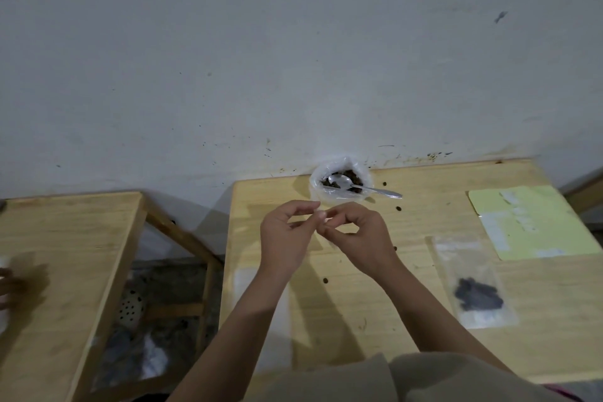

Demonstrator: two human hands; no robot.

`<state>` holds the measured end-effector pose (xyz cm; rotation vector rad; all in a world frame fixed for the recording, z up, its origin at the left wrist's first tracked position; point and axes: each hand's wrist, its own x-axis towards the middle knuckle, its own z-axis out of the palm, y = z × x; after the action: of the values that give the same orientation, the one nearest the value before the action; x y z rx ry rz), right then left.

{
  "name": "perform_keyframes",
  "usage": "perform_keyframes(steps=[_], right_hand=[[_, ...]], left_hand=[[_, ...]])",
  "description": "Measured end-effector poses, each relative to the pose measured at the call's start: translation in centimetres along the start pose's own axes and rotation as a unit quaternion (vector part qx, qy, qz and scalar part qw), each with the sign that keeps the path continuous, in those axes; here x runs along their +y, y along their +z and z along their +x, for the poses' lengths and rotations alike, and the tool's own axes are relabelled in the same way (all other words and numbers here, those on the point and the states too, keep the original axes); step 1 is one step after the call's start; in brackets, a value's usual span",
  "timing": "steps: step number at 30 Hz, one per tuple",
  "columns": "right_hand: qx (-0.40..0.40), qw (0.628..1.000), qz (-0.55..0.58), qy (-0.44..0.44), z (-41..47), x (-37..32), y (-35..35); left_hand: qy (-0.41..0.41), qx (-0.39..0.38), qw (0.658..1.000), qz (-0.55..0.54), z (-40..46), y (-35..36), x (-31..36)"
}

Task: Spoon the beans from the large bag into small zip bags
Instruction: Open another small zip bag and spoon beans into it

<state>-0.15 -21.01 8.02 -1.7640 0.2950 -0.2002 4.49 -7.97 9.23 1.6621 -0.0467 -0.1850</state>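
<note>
large bag (339,186) of dark beans (354,180) at the table's (408,287) far edge by the wall, metal spoon (362,187) resting in it, small zip bag (473,284) with beans lying flat at right, left hand (286,232) and right hand (359,232) pinching something small and clear together, no writing readable

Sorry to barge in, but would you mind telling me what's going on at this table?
A person is portioning beans into small zip bags. Both hands, left hand and right hand, are raised together over the table, fingers pinched as if opening a clear bag, though it's hard to see. The spoon rests in the large bag of beans. One filled zip bag lies on the right.
</note>
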Motion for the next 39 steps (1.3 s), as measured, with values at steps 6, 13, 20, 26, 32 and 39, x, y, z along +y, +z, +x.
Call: perform_keyframes(steps=[6, 13, 20, 26, 32, 39], right_hand=[[-0.003, 0.986, 0.152, 0.072, -0.2, -0.7, 0.0], [-0.03, 0.975, 0.204, 0.08, -0.7, -1.9, 0.0], [-0.029, 0.976, 0.194, 0.098, -1.1, -2.0, -0.5], [-0.015, 0.982, 0.167, 0.088, -1.0, -2.2, -0.6], [0.031, 0.999, -0.017, 0.034, -1.2, -2.3, 0.1], [0.059, 0.988, -0.144, -0.005, -1.0, -2.6, 0.7]], left_hand=[[0.008, -0.006, 0.999, -0.05, -0.2, -0.6, 0.5], [-0.004, -0.011, 0.993, -0.118, -0.6, -0.6, 0.6], [-0.016, -0.047, 0.989, -0.138, -1.0, -1.2, 0.2], [-0.014, -0.047, 0.992, -0.119, -1.6, -1.2, 0.5], [-0.041, 0.014, 0.999, -0.015, -1.9, -0.4, 1.1], [-0.009, 0.045, 0.998, 0.032, -2.2, 0.4, 1.5]])
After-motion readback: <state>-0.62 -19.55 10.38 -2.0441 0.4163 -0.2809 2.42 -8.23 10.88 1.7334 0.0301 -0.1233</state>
